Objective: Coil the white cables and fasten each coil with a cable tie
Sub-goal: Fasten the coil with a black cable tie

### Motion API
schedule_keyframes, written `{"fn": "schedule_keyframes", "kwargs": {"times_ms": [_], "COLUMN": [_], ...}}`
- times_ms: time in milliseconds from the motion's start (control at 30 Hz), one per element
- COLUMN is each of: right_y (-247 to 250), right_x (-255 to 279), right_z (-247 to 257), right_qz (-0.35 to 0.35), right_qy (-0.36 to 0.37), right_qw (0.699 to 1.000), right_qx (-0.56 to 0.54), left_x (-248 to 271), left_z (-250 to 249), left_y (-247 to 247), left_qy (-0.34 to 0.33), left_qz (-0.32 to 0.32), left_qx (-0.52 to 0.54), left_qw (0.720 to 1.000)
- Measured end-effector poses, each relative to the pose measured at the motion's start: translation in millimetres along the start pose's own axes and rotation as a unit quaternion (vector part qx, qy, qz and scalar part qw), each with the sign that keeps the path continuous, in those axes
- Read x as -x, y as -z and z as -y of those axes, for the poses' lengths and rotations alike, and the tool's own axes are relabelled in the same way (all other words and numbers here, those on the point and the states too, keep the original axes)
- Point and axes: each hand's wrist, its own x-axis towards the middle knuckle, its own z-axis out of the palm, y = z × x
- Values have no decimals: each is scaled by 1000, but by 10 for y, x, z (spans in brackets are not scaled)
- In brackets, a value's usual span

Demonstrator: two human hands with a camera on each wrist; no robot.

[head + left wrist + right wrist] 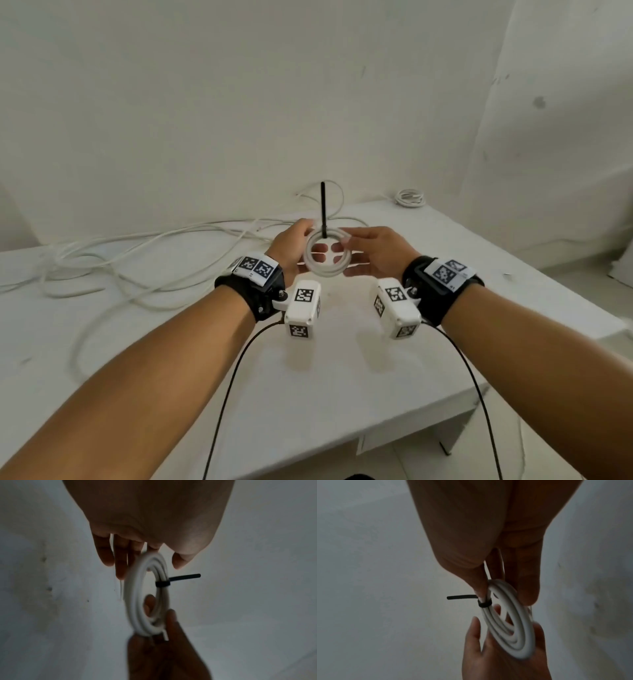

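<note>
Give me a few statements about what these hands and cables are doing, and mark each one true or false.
1. Both hands hold one white coil between them. True: the left hand and the right hand are on its opposite sides.
2. A black cable tie is wrapped around the coil. True; its long tail sticks out.
3. The coil lies flat on the table. False: it is held up above the table.
4. The cable tie is white. False: it is black.
5. Loose white cable lies on the table to the left. True.
6. No other coil is in sight. False: a small coil lies at the table's far right.
</note>
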Motion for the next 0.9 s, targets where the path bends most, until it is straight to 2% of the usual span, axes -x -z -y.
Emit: {"fn": "schedule_keyframes", "kwargs": {"times_ms": [67,167,300,400,433,500,600,700,833,867,900], "right_y": [286,830,1514,1880,1975,2142,2374,2459,2625,2586,2536], "right_x": [-69,-237,-553,-890,-998,-1189,-1447,-1645,-1871,-1877,-1874], "right_z": [58,124,208,213,204,185,71,-23,-166,-166,-155], "right_qz": [-52,-151,-261,-314,-326,-329,-281,-228,-202,-204,-188], "right_qy": [4,19,19,-9,-23,-70,-119,-151,-112,-115,-128], "right_qw": [999,987,958,942,932,911,899,832,778,769,746], "right_qx": [7,47,116,121,156,238,315,482,584,594,626], "left_x": [-93,-275,-493,-655,-719,-835,-998,-1112,-1166,-1170,-1172], "left_z": [14,56,117,187,212,255,370,489,545,545,546], "left_y": [-117,-336,-677,-815,-832,-828,-773,-701,-662,-665,-667], "left_qy": [-35,-53,-68,-66,-59,-42,-28,-20,-15,-14,-12], "left_qz": [-8,38,119,146,152,163,166,170,191,195,198], "left_qx": [-137,-306,-530,-603,-624,-655,-688,-704,-725,-728,-731], "left_qw": [990,950,837,781,764,736,706,690,662,657,653]}}
